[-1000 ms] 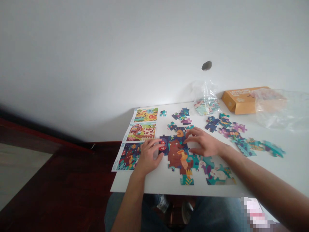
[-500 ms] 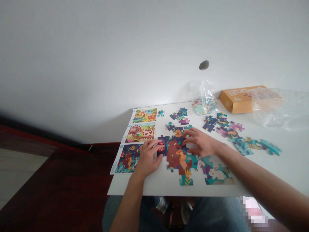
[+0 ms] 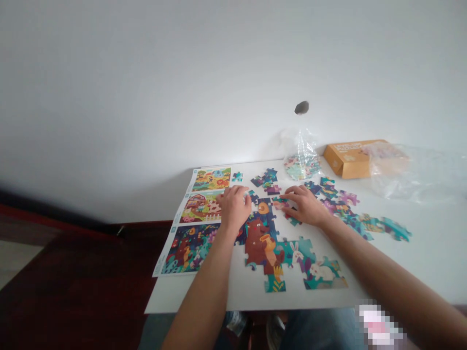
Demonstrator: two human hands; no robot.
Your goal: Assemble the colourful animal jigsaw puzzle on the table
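The partly joined jigsaw puzzle shows a brown bear and white rabbits and lies flat on the table. My left hand is above its upper left part, fingers spread and bent. Its fingertips are beside a dark blue puzzle piece; I cannot tell whether they touch it. My right hand is at the puzzle's upper right, fingers apart. Its fingertips rest over a teal and pink puzzle piece, and its thumb is by another teal piece. Neither hand has a piece lifted.
A picture sheet with three printed scenes lies at left. Loose puzzle pieces are at the back, and more pieces lie right of my right hand. A clear bag, an orange box and plastic wrap are near the wall.
My left hand has left the red-figured piece at the puzzle's left edge and moved up toward the dark blue piece. My right hand has shifted up and right, off the joined section. The view has tilted slightly.
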